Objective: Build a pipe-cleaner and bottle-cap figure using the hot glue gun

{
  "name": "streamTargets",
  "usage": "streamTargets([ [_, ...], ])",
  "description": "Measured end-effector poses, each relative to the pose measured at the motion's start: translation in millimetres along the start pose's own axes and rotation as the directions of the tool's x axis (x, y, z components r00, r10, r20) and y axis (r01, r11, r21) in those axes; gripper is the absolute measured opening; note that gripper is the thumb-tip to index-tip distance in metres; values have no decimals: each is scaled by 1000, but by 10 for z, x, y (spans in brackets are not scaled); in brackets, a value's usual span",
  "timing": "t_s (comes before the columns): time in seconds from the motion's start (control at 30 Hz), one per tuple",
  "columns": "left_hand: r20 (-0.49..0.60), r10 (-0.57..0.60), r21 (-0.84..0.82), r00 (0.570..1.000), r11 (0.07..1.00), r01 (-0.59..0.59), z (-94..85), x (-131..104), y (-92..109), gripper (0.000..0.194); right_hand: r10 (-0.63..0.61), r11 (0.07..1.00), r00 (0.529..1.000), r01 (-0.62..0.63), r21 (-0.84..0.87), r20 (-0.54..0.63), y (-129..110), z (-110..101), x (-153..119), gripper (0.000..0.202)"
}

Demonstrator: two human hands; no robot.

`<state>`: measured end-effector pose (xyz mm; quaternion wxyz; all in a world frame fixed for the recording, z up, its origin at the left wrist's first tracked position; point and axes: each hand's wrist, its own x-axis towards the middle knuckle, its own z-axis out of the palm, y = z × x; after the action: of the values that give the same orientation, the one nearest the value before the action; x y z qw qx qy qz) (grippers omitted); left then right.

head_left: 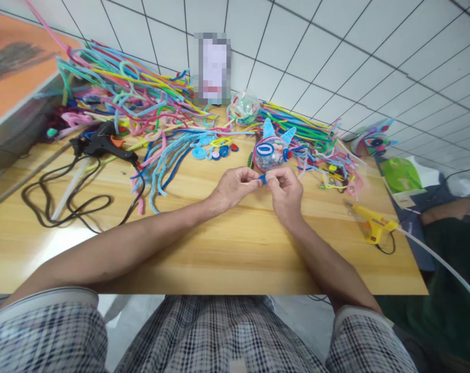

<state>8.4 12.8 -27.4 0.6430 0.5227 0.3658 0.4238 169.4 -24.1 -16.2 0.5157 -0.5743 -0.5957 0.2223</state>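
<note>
The left hand [237, 187] and the right hand [284, 190] are meeting above the wooden table [227, 243], and the fingertips of both are pinching one small blue piece [262, 178] between them. Just beyond the hands, a clear ball with blue ears [272, 154] is sitting on the table, and behind it a second clear ball [244, 107] is resting near the wall. To the left of the left hand, light blue pipe cleaners [169, 160] are spreading over the wood, and farther left a black glue gun [106, 145] is lying with its cord in loops. Small coiled discs [215, 153] are lying beyond the left hand. Well to the right of the right hand, a yellow glue gun [375, 223] is lying close to the table's right edge. The white tiled wall [297, 57] is standing behind everything. At the far right, past the table, another person's arm [448, 211] is showing.
</note>
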Motion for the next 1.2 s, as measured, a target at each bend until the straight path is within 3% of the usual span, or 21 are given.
streamTargets([
  [0.33, 9, -8, 72, 1000, 997, 8, -33, 27, -3, 15, -10, 1000, 999, 10, 8, 44, 37, 0, 12, 17],
  [0.53, -7, 1, 0, 1000, 1000, -1, -47, 26, 11, 23, 0, 1000, 999, -1, 31, 39, 34, -1, 10, 17],
  [0.77, -16, 26, -85, 1000, 996, -28, -44, 15, -15, 47, 51, 995, 995, -58, 86, 81, 8, 3, 55, 18],
  [0.97, -31, 86, -100, 996, 991, -89, -40, 8, -13, 49, 110, 970, 987, -132, 206, 116, 26, 0, 100, 18],
  [1.1, 50, 104, -41, 993, 994, -102, -82, 65, -4, 44, 101, 979, 989, -118, 167, 110, 12, -22, 101, 23],
  [1.2, 106, 154, 14, 982, 988, -156, -125, 105, 13, 35, 32, 998, 993, -39, 52, 117, -19, -70, 95, 23],
])
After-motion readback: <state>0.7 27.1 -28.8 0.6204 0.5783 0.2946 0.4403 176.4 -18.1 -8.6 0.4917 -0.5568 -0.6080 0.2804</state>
